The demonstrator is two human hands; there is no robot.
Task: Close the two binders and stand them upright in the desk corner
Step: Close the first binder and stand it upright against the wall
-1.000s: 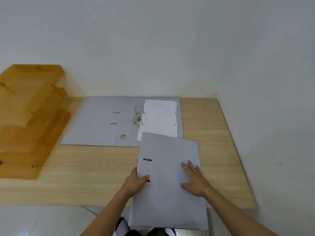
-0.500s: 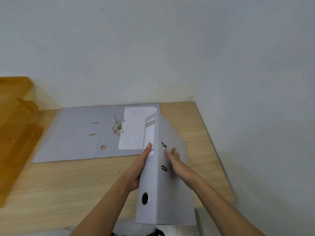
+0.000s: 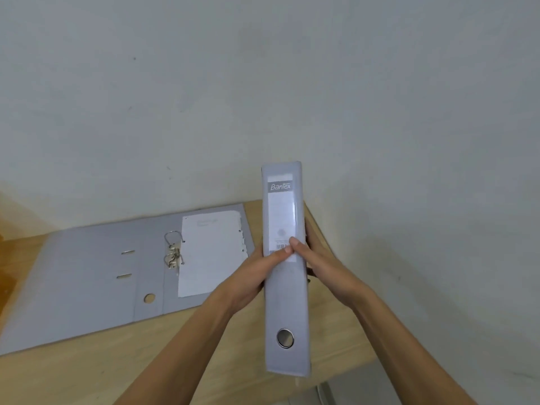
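A closed grey binder (image 3: 287, 302) is held up above the wooden desk (image 3: 87, 372), its spine facing me with a white label and a metal finger hole near the bottom. My left hand (image 3: 251, 276) grips its left cover and my right hand (image 3: 318, 264) its right cover, both thumbs meeting on the spine. A second grey binder (image 3: 87, 276) lies open and flat on the desk to the left, with its ring mechanism exposed and a white sheet (image 3: 210, 252) on its right half. It reaches back to the wall.
White walls meet in a corner behind the held binder, at the desk's back right. An orange-brown wooden tray rack (image 3: 4, 258) shows at the far left edge. The desk's right edge runs beside the right wall.
The closed binder went from lying flat under both hands to being lifted and turned with its spine towards me. It has moved towards the back right corner.
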